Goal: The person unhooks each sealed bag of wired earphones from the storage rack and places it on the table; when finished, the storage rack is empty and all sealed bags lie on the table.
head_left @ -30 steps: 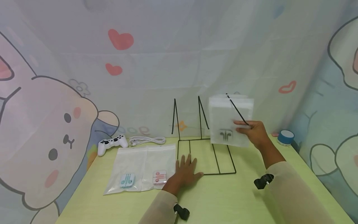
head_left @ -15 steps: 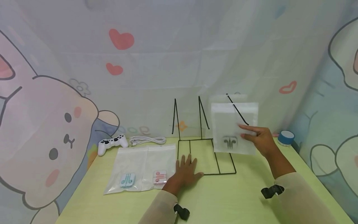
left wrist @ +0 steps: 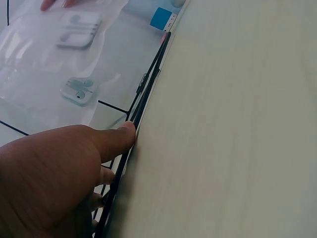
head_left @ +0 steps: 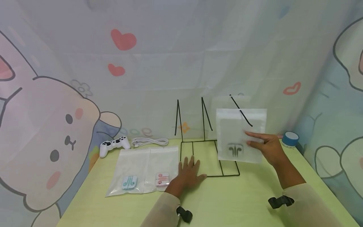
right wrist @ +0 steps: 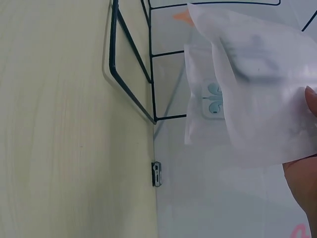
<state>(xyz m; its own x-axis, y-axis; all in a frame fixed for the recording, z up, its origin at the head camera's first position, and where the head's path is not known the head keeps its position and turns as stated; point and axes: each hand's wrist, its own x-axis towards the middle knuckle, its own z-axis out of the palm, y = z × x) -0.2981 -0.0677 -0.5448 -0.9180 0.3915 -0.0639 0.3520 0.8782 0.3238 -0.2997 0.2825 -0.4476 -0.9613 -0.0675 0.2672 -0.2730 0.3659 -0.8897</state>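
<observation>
In the head view, my right hand [head_left: 273, 148] pinches the right edge of a translucent zip bag [head_left: 231, 130] between thumb and fingers. Through its film shows a dark-looking earphone case [head_left: 235, 150]. The bag hangs upright by the right hook of a black wire rack [head_left: 222, 166]. Behind it, a second zip bag [right wrist: 198, 126] with teal earphones [right wrist: 213, 99] appears in the right wrist view. My left hand [head_left: 187, 176] lies with fingers spread on the front left of the rack's base, its thumb [left wrist: 119, 140] touching the front bar in the left wrist view.
Left of the rack lie two zip bags holding a teal earphone case [head_left: 129, 182] and a pink one [head_left: 162, 179]. Behind them are a white game controller [head_left: 114, 146] and a coiled white cable [head_left: 149, 142]. A blue and white round item [head_left: 290, 139] sits at the far right.
My right hand has moved right, down and toward me with the front zip bag, separating it from the one behind. The left hand has stayed on the rack's base.
</observation>
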